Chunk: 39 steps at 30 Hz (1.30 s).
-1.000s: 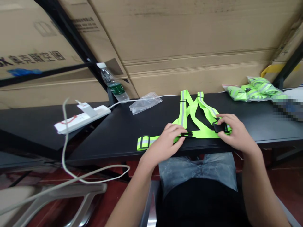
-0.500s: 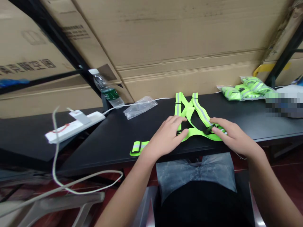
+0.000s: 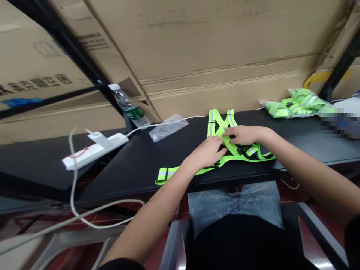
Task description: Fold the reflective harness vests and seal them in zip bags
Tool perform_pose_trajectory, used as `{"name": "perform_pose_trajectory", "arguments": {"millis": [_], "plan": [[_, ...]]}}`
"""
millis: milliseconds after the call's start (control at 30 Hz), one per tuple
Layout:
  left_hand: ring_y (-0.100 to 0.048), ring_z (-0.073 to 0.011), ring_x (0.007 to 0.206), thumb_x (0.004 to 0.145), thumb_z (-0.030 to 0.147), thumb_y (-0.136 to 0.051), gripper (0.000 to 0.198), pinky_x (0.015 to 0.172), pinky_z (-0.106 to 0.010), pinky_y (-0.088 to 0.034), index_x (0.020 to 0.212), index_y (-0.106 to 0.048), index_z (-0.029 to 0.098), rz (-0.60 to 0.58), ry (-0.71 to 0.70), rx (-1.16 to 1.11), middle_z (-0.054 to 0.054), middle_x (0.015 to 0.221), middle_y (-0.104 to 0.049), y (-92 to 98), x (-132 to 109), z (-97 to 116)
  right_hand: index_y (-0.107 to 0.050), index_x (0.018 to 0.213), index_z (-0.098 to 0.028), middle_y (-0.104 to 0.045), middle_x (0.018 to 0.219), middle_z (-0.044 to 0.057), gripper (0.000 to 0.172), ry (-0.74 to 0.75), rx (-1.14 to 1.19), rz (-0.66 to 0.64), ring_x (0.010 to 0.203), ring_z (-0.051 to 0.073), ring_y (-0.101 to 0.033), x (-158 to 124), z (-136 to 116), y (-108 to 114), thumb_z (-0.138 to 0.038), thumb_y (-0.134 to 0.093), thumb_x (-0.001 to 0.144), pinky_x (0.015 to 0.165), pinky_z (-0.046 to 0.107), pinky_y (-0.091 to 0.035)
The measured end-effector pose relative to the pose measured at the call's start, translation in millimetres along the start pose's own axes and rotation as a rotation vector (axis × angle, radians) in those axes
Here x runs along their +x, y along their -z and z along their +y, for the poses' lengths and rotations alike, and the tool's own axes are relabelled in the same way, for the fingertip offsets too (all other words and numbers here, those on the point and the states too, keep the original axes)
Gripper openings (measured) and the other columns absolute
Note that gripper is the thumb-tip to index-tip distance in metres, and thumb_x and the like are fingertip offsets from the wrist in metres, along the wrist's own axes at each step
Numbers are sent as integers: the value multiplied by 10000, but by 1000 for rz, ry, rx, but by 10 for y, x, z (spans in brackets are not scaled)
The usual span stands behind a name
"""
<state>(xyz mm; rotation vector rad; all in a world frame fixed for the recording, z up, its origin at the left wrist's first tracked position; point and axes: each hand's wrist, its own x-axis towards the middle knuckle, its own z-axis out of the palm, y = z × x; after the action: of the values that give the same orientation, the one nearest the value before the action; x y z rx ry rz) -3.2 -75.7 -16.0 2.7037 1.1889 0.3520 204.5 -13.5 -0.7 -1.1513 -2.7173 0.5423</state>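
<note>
Cartons are towering behind the bench, and a power strip, bottle and plastic bag are lying leftward. Your left hand is curling over the reflective harness, which is lying flat on the bench. Your right hand has left the buckle and is reaching across, fingers extended over the straps. Bagged harnesses are sitting to the right.

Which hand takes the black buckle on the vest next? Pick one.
Probably the right hand: it lies just above the black plastic buckle, while the left hand rests farther away on the lime reflective vest.
</note>
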Motion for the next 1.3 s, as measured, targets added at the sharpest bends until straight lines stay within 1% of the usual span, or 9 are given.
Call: {"name": "perform_pose_trajectory", "arguments": {"millis": [100,233,367,500,733,867,1000,1200,1300], "plan": [[-574,-281,1105,964,329,-477,271,996,-441,-476,1060,-657,152,15,2,9,-109,1072,-638,15,-32,-26,-751,1134,-270,-721,1241,71,367,30,37,-50,1142,341,-676,12,67,-68,-297,-599,801,993,487,-526],[-506,-282,1266,955,294,-472,330,1091,-442,-414,1224,-594,147,82,-42,17,-138,1340,-557,10,-19,8,-724,1216,-263,-714,1247,84,439,38,-2,-69,1185,338,-654,-51,127,-116,-342,-635,794,1010,491,-523],[-516,-277,1291,990,441,-454,420,1099,-433,-409,1292,-570,173,-28,-73,-34,-128,1423,-524,-19,-23,52,-655,1340,-264,-549,1483,118,571,-43,-94,-58,1442,414,-397,-150,137,-153,-434,-687,797,1152,618,-360],[-414,-343,1402,893,621,-573,620,1145,-485,-352,1320,-552,172,-61,-20,-23,-153,1501,-455,-43,-57,74,-579,1422,-285,-412,1586,106,629,-69,-24,23,1514,411,-225,-303,114,-257,-555,-632,856,1193,682,-202],[-276,-353,1500,879,611,-581,617,1175,-484,-304,1289,-544,152,-31,0,2,-176,1444,-518,-71,-89,91,-515,1474,-196,-348,1609,146,660,34,-101,147,1514,353,-271,-535,46,-385,-596,-491,949,1213,610,-206],[-540,-332,1253,878,577,-585,632,1044,-445,-435,1348,-522,158,-28,-40,-9,-141,1300,-585,-74,-80,99,-613,1364,-136,-363,1600,181,604,66,-159,108,1514,353,-275,-510,-80,-277,-566,-457,971,1214,592,-231],[-586,-315,1088,877,569,-589,576,961,-447,-478,1283,-580,160,-20,-73,14,-129,1190,-595,-61,-70,115,-722,1098,-108,-426,1570,180,481,102,-172,158,1511,352,-285,-302,-161,-123,-442,-388,1009,1213,551,-278],[-544,-331,1210,890,537,-603,598,1049,-475,-437,1350,-554,159,-32,-76,-3,-140,1294,-584,-47,-85,138,-696,1161,-206,-719,1222,109,343,75,-53,15,1160,305,-671,175,70,-155,-331,-449,958,1047,492,-502],[-549,-327,1212,890,554,-606,628,1071,-476,-425,1356,-554,136,-37,-84,8,-139,1287,-593,-55,-93,140,-680,1234,-204,-663,1346,108,393,68,-67,-25,1282,307,-599,341,259,-244,-382,-494,937,1109,487,-458]]}}
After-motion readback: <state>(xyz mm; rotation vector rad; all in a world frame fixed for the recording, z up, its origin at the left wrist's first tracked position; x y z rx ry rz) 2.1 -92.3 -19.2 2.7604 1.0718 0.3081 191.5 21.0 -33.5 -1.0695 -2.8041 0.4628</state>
